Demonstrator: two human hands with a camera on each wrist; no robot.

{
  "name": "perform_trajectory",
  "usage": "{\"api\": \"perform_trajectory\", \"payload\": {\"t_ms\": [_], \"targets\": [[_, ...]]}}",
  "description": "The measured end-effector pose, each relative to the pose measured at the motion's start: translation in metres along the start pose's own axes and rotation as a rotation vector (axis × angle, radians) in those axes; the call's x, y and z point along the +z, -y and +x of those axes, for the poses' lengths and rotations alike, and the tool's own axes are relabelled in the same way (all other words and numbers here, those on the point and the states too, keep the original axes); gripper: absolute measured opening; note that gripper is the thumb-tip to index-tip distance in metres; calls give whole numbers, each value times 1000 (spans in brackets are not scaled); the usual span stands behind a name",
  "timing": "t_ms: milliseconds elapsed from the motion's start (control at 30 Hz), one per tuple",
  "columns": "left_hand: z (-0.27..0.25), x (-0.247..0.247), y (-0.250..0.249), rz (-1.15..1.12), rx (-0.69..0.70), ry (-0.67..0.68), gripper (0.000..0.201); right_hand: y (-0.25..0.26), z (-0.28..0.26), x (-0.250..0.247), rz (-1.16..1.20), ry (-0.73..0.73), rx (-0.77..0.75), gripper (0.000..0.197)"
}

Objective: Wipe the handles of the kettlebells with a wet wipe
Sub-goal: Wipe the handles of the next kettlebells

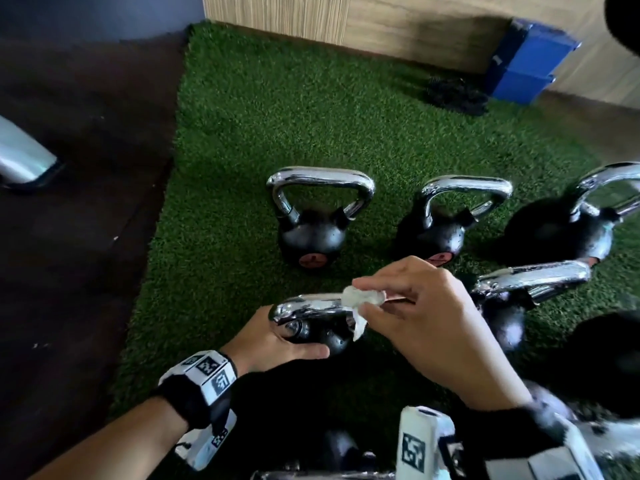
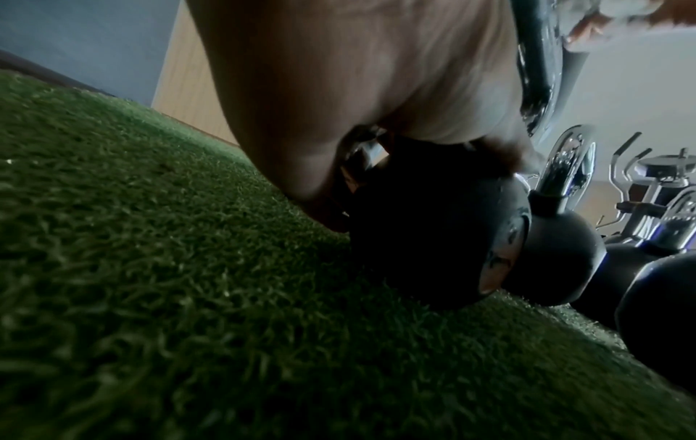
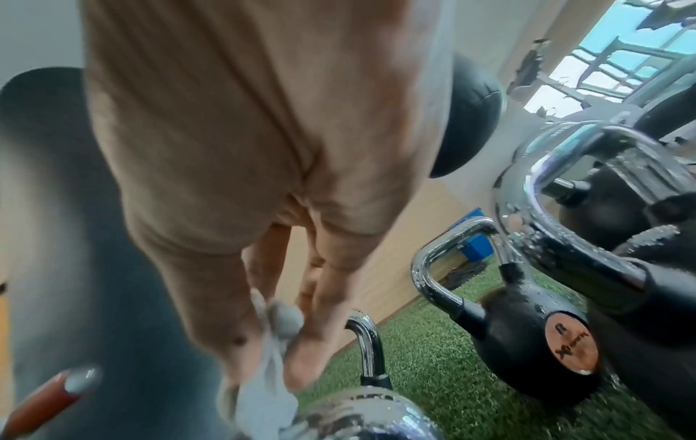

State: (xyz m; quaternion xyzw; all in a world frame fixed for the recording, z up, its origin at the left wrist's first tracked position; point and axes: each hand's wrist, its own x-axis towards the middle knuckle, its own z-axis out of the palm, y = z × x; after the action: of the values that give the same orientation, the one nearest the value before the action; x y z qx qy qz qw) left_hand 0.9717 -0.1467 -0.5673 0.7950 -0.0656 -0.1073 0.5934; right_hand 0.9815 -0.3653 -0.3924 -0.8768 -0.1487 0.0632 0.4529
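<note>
Our left hand (image 1: 277,341) curls its fingers around the black kettlebell (image 1: 322,336) on the green grass mat (image 1: 214,237). Our right hand (image 1: 422,317) pinches the white wet wipe (image 1: 362,296) on its shiny handle (image 1: 304,306).

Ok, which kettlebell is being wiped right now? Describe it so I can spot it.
On the green turf, look at the near row, left end. That kettlebell is the only one with hands on it: the left hand grips it, and the right hand pinches a white wipe against its chrome handle.
</note>
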Motion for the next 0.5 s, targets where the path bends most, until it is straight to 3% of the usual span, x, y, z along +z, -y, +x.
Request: {"api": "perform_trajectory", "payload": {"t_ms": [200,400,500], "targets": [[-4,4,5,-93,-18,-60,64,9,10,10,-268,-5,-188,22],[-2,5,7,-105,-31,-20,66,10,15,20,-386,70,-144,20],[-3,4,7,-118,-39,-22,72,2,13,10,-390,32,-66,15]]}}
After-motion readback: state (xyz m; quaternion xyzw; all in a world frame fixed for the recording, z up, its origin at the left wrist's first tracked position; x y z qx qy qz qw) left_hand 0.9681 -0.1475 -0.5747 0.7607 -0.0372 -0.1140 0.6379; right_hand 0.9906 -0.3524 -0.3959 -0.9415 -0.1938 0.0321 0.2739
